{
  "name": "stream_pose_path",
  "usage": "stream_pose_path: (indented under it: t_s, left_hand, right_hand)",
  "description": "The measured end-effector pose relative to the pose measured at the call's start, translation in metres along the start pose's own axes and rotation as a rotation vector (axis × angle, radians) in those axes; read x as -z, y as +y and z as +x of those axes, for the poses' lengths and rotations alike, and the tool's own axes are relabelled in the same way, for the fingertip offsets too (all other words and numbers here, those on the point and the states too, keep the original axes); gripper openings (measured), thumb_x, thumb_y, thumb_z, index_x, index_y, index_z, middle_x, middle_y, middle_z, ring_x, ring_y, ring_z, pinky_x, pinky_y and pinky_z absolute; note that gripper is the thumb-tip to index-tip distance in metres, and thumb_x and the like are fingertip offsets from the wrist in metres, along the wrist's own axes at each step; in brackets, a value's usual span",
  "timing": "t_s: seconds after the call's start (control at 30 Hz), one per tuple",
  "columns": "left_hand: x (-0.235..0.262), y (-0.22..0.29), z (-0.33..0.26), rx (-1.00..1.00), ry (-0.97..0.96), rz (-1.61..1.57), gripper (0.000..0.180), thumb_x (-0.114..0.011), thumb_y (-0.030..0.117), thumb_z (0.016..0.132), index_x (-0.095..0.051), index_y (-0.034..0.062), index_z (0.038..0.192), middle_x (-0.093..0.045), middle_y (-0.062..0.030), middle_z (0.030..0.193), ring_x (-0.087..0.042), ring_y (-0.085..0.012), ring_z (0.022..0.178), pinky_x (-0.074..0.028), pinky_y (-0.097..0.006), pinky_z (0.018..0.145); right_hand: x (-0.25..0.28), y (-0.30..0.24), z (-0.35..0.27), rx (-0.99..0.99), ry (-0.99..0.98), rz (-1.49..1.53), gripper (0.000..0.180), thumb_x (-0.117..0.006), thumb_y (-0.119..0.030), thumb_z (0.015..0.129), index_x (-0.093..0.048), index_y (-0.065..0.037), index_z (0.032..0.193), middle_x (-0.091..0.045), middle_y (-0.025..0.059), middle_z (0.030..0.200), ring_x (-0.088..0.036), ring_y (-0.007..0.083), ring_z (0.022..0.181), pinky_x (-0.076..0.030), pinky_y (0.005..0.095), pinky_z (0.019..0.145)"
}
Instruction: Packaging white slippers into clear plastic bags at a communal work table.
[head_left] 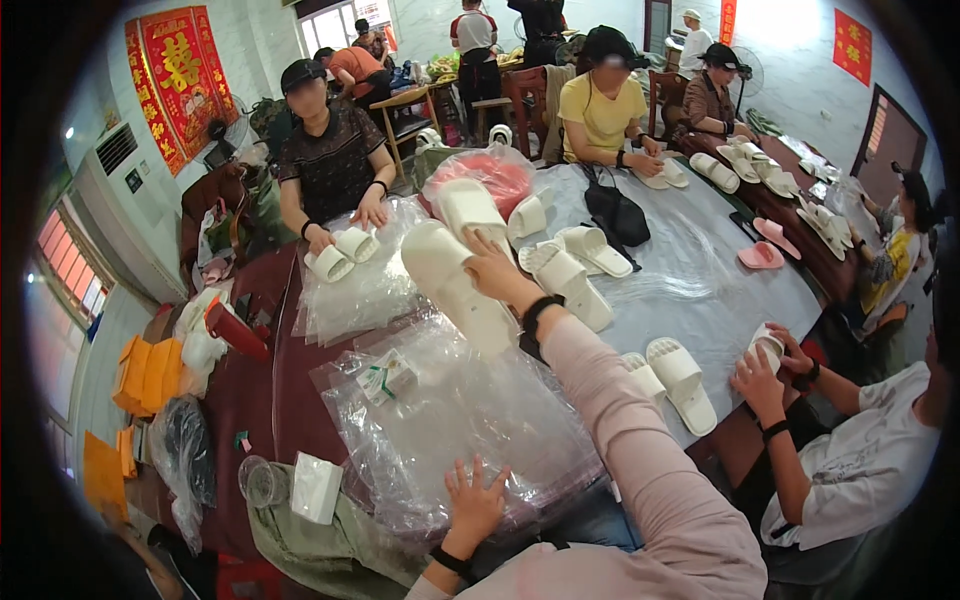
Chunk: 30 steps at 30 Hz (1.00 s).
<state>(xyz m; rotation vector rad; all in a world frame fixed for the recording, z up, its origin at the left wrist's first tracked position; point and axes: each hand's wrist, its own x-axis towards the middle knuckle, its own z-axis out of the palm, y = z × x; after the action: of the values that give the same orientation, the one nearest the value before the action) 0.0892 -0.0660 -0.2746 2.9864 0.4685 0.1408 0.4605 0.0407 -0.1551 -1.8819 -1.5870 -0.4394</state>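
Right hand (492, 268) grips a white slipper (455, 285) — left hand (475, 502) open on plastic bags (450, 420).

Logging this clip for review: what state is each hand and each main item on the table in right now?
left hand: open, flat on the stack of clear bags
right hand: gripping a white slipper
white slipper: lifted, sole up
stack of clear bags: lying flat, empty
black bag: on the table, slumped
pink slippers: lying apart, unbagged

The right hand (492, 268) grips a white slipper (455, 285) held above the table (700, 290). The left hand (474, 505) lies flat on a stack of clear plastic bags (450, 420). Other people around handle more white slippers.
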Motion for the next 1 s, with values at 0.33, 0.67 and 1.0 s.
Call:
stream_pose_path:
  t_s: [0.33, 0.67, 1.0]
  left_hand:
    - [-0.001, 0.0, 0.005, -0.024, -0.087, -0.044, 0.051, -0.057, 0.02, 0.076, -0.051, 0.0263, 0.127, -0.026, -0.0235, 0.141, -0.022, -0.0521, 0.127, -0.019, -0.066, 0.099]
    - [0.003, 0.006, 0.011, -0.011, -0.087, -0.039, 0.055, -0.06, 0.02, 0.076, -0.048, 0.0264, 0.129, -0.023, -0.0238, 0.142, -0.019, -0.0529, 0.128, -0.016, -0.065, 0.102]
    - [0.017, -0.004, 0.007, 0.03, -0.06, -0.088, 0.054, -0.059, 0.021, 0.079, -0.045, 0.0255, 0.131, -0.025, -0.0247, 0.141, -0.021, -0.0537, 0.126, -0.017, -0.065, 0.101]
  right_hand:
    - [0.069, -0.043, -0.141, -0.323, -0.359, -0.261, 0.017, -0.059, -0.017, 0.075, -0.064, -0.009, 0.089, -0.061, 0.0097, 0.094, -0.058, 0.0262, 0.091, -0.047, 0.0406, 0.071]
    - [0.149, 0.004, -0.359, -1.175, 0.055, -0.645, 0.033, -0.07, -0.026, 0.068, -0.064, 0.003, 0.082, -0.062, 0.0179, 0.089, -0.058, 0.0348, 0.091, -0.047, 0.0411, 0.08]
    - [0.132, -0.025, -0.28, -0.93, 0.42, 0.212, 0.026, -0.055, -0.004, 0.071, -0.064, 0.003, 0.094, -0.059, 0.0209, 0.105, -0.058, 0.0355, 0.094, -0.046, 0.0359, 0.08]
